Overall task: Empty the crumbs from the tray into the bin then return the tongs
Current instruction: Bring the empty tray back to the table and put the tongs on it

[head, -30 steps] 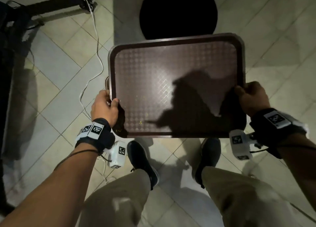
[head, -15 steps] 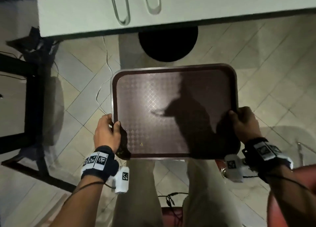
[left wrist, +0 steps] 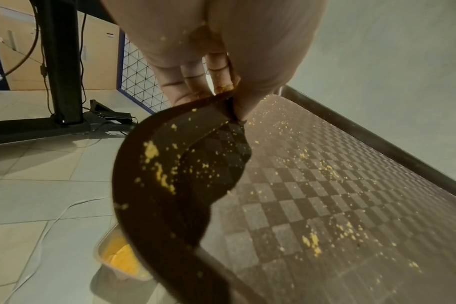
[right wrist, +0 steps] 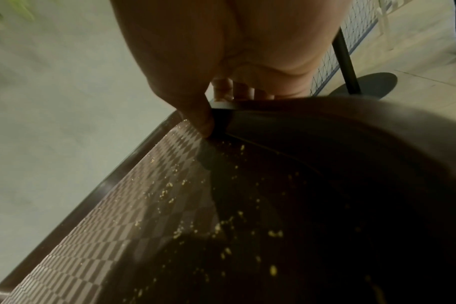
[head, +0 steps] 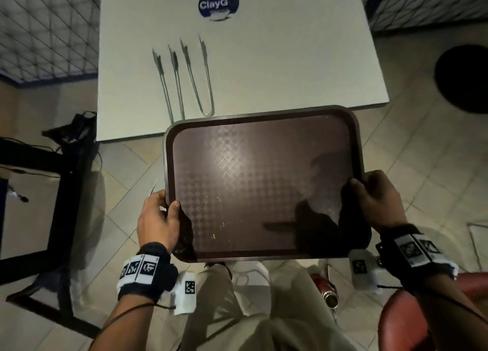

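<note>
I hold the brown tray (head: pixel 237 165) level by its two short sides, just in front of the white table (head: pixel 290 60), its far edge overlapping the table's front edge. My left hand (head: pixel 158 216) grips the left rim, thumb on top, fingers underneath. My right hand (head: pixel 377 200) grips the right rim the same way. Scattered yellow crumbs (head: pixel 223 224) lie on the tray's near half; they show plainly in the left wrist view (left wrist: pixel 312 240) and the right wrist view (right wrist: pixel 221 226). Two metal tongs (head: pixel 161 78) (head: pixel 192 74) lie side by side on the table, beyond the tray.
A black round shape (head: pixel 462 78) lies on the floor at the right. A black frame (head: pixel 66 192) and cables stand at the left, a red chair (head: pixel 412 319) at the bottom right. A clear container with yellow contents (left wrist: pixel 120 261) sits on the floor below the tray.
I have turned from the black round shape on the floor toward the table. The tray has come up to the table's front edge. Both hands keep the same hold.
</note>
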`<action>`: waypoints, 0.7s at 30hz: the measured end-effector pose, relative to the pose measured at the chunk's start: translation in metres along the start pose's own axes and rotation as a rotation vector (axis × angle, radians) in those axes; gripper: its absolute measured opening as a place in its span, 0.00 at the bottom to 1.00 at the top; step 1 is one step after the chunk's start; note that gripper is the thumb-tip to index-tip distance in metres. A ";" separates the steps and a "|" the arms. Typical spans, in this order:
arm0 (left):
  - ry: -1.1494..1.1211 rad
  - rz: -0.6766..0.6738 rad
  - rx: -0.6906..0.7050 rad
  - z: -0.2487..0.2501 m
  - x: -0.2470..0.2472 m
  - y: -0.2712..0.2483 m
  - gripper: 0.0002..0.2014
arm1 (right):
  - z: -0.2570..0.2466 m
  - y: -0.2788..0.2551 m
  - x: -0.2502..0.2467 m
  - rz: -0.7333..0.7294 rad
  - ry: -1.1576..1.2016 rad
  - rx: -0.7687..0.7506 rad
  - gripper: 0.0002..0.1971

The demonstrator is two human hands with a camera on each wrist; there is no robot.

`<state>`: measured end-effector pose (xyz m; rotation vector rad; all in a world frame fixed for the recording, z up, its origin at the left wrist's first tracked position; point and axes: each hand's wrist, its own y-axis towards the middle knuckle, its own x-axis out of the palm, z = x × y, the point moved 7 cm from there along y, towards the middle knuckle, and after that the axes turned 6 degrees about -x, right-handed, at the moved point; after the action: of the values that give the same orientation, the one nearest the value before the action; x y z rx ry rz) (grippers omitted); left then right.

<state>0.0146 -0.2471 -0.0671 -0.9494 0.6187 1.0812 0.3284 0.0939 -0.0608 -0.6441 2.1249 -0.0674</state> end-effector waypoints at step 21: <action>0.175 -0.070 0.004 0.196 0.052 0.104 0.14 | -0.027 0.216 -0.071 -0.055 -0.144 0.077 0.11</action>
<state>-0.0673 -0.0356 -0.0502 -1.0617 0.7248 0.9409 0.2495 0.3090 -0.0514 -0.6426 1.9574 -0.1283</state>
